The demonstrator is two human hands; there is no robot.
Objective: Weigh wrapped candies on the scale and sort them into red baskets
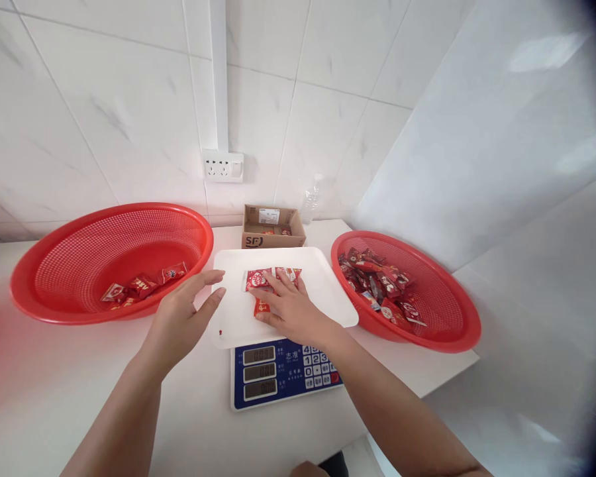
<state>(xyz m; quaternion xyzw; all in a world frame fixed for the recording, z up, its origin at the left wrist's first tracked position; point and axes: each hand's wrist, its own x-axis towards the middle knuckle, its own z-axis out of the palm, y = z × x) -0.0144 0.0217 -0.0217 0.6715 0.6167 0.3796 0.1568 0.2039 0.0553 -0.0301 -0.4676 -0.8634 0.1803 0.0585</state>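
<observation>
Several red snack packets (257, 279) lie on the white pan (328, 291) of a digital scale with a blue front panel (291, 391). My right hand (293, 308) rests over these packets with its fingers spread, covering part of them. At the left edge of the pan, my left hand (186, 311) is held with thumb and fingers apart and nothing between them. A tiny dark red bit (220, 332) sits near the pan's front left corner. The scale's three small displays are lit too faintly to read surely.
On the left stands a red mesh basket (99, 228) with several red packets inside. Another red basket (442, 291), on the right, holds a larger heap of packets. Behind the scale are an open cardboard box (273, 242) and a clear plastic bottle (310, 199) against the tiled wall.
</observation>
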